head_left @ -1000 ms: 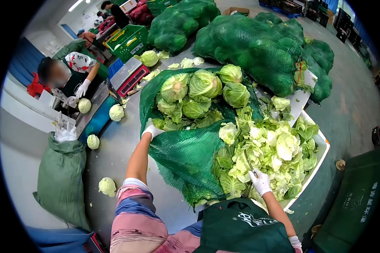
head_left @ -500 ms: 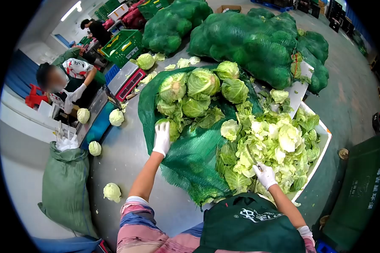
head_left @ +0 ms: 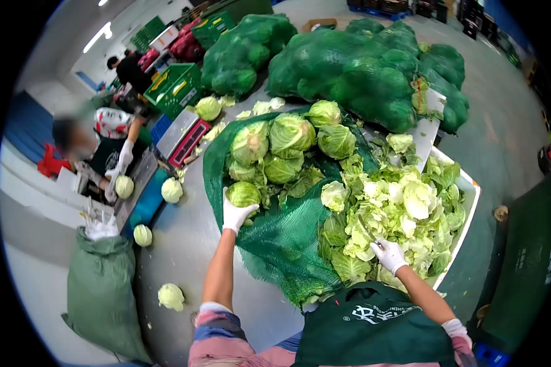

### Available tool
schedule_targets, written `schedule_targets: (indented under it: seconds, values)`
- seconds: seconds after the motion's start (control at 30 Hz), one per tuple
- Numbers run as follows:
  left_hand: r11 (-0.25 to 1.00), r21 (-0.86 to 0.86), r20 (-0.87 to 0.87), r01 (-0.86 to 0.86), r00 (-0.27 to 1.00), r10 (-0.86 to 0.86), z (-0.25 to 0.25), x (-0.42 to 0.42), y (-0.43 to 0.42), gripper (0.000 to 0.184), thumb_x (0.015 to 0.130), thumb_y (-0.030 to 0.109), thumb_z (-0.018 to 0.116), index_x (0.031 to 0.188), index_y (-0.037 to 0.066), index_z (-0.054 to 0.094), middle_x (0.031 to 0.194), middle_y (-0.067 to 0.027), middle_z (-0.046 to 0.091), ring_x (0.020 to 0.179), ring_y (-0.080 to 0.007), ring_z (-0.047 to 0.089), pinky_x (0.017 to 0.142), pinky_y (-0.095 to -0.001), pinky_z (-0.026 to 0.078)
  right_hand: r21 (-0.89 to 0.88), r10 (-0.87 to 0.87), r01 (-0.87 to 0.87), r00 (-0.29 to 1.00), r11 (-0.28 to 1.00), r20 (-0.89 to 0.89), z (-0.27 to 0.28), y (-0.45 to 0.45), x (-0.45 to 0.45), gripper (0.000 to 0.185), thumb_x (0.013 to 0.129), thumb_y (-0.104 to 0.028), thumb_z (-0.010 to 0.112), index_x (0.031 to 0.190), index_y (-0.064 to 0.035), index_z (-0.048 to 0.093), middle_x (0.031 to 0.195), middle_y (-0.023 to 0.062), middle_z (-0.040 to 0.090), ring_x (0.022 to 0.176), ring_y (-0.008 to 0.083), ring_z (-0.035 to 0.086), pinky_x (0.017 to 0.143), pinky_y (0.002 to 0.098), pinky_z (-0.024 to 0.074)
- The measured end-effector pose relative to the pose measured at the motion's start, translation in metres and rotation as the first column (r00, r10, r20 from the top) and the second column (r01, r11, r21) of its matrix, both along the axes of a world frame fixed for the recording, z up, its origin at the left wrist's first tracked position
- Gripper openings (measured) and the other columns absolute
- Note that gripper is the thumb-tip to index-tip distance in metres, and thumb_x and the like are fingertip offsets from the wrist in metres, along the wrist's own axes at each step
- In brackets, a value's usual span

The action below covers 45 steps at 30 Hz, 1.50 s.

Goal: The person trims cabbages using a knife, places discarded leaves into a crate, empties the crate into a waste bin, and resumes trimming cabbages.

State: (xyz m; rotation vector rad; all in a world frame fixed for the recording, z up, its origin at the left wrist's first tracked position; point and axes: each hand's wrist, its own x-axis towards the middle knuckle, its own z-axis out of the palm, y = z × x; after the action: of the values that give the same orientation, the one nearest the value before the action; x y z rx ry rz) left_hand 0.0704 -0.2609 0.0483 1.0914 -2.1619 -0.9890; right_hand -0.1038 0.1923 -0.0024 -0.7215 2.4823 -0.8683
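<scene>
Currently grasps a cabbage (head_left: 243,192) in the left hand (head_left: 236,213), clasps a knife (head_left: 366,228) in the right hand (head_left: 390,254) near leaves (head_left: 416,211).

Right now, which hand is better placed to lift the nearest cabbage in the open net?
Likely left: the left hand cups that cabbage; the right hand holds a knife over loose leaves.

Grey floor (head_left: 502,122), bright ceiling light (head_left: 97,38).
</scene>
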Motion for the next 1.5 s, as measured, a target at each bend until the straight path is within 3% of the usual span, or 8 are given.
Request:
schedule_targets:
  seconds: [0.13, 0.6, 0.7, 0.8, 0.9, 1.2, 1.33, 1.5]
  values:
    - [0.945, -0.328, -0.131, -0.007, 0.991, -0.038, 0.066, -0.021, 0.070, 0.111, 0.051, 0.010, 0.092, 0.140, 0.002, 0.027, 0.128, -0.0147, 0.045, 0.115, -0.0249, 0.050, 0.099, -0.0344, 0.044, 0.075, 0.121, -0.120, 0.993, 0.990, -0.009, 0.002, 0.004, -0.006, 0.045, 0.088, -0.048, 0.056, 0.118, -0.0147, 0.063, 0.084, 0.0201, 0.068, 0.080, 0.0376, 0.065, 0.072, 0.0462, 0.0515]
    - [0.773, 0.337, -0.488, 0.538, 0.802, -0.345, 0.097, -0.072, 0.278, 0.096, 0.060, -0.005, 0.081, 0.140, 0.005, 0.029, 0.127, -0.0116, 0.047, 0.113, -0.0221, 0.052, 0.095, -0.0353, 0.047, 0.005, -0.472, 0.492, 0.837, 0.870, -0.275, -0.037, 0.097, -0.125, 0.043, 0.095, -0.034, 0.047, 0.137, -0.0248, 0.047, 0.102, 0.0210, 0.066, 0.087, 0.0389, 0.065, 0.077, 0.0457, 0.0505]
    - [0.682, 0.554, -0.484, 0.478, 0.851, -0.203, 0.056, -0.082, 0.293, 0.080, 0.068, -0.002, 0.078, 0.135, 0.001, 0.034, 0.123, -0.0115, 0.051, 0.110, -0.0209, 0.054, 0.093, -0.0336, 0.048, 0.115, -0.770, 0.784, 0.554, 0.610, 0.316, 0.000, 0.111, -0.157, 0.047, 0.087, 0.000, 0.046, 0.134, -0.0042, 0.048, 0.117, 0.0205, 0.062, 0.095, 0.0368, 0.066, 0.074, 0.0456, 0.0577]
    - [0.481, 0.772, -0.484, 0.416, 0.875, 0.021, 0.030, -0.090, 0.307, 0.068, 0.079, 0.002, 0.073, 0.135, 0.003, 0.035, 0.121, -0.0092, 0.053, 0.108, -0.0203, 0.055, 0.092, -0.0344, 0.048, 0.428, -0.572, 0.503, 0.819, 0.751, 0.040, -0.026, 0.154, -0.208, 0.036, 0.089, -0.018, 0.052, 0.119, -0.0026, 0.060, 0.119, 0.0234, 0.061, 0.106, 0.0343, 0.063, 0.081, 0.0446, 0.0532]
    - [0.386, 0.835, -0.450, 0.393, 0.891, 0.067, 0.040, -0.113, 0.330, 0.067, 0.085, 0.011, 0.068, 0.141, 0.015, 0.032, 0.130, -0.0057, 0.048, 0.116, -0.0216, 0.049, 0.093, -0.0381, 0.046, -0.059, -0.696, 0.711, 0.662, 0.700, -0.278, 0.047, 0.148, -0.205, 0.043, 0.090, -0.041, 0.053, 0.109, -0.0036, 0.063, 0.099, 0.0231, 0.066, 0.091, 0.0401, 0.063, 0.080, 0.0468, 0.0497]
    - [0.352, 0.923, -0.184, 0.156, 0.982, 0.047, -0.002, -0.163, 0.380, 0.090, 0.080, 0.031, 0.076, 0.144, 0.016, 0.016, 0.140, -0.0109, 0.036, 0.126, -0.0285, 0.040, 0.095, -0.0591, 0.039, -0.143, -0.250, 0.287, 0.940, 0.947, 0.230, 0.046, 0.048, -0.082, 0.091, 0.072, -0.065, 0.067, 0.138, -0.0058, 0.046, 0.088, 0.0132, 0.064, 0.078, 0.0214, 0.060, 0.073, 0.0319, 0.0467]
    - [0.885, 0.224, 0.014, 0.409, 0.906, -0.422, -0.004, -0.136, 0.355, 0.099, 0.069, 0.030, 0.084, 0.139, -0.005, 0.024, 0.142, -0.0231, 0.029, 0.133, -0.0332, 0.030, 0.111, -0.0432, 0.027, -0.279, -0.134, 0.217, 0.949, 0.936, 0.286, 0.023, 0.051, -0.088, 0.081, 0.072, -0.058, 0.072, 0.134, -0.0106, 0.053, 0.083, 0.0102, 0.062, 0.072, 0.0195, 0.055, 0.071, 0.0294, 0.0458]
    - [0.380, -0.130, 0.490, 0.916, 0.392, -0.778, 0.039, -0.168, 0.315, 0.104, 0.058, 0.018, 0.082, 0.146, 0.012, 0.028, 0.150, -0.0163, 0.027, 0.137, -0.0409, 0.025, 0.113, -0.0483, 0.024, -0.466, 0.029, 0.256, 0.853, 0.847, 0.522, 0.021, 0.036, -0.102, 0.069, 0.079, -0.037, 0.074, 0.135, -0.0041, 0.051, 0.103, 0.0066, 0.066, 0.075, 0.0114, 0.053, 0.070, 0.0268, 0.0454]
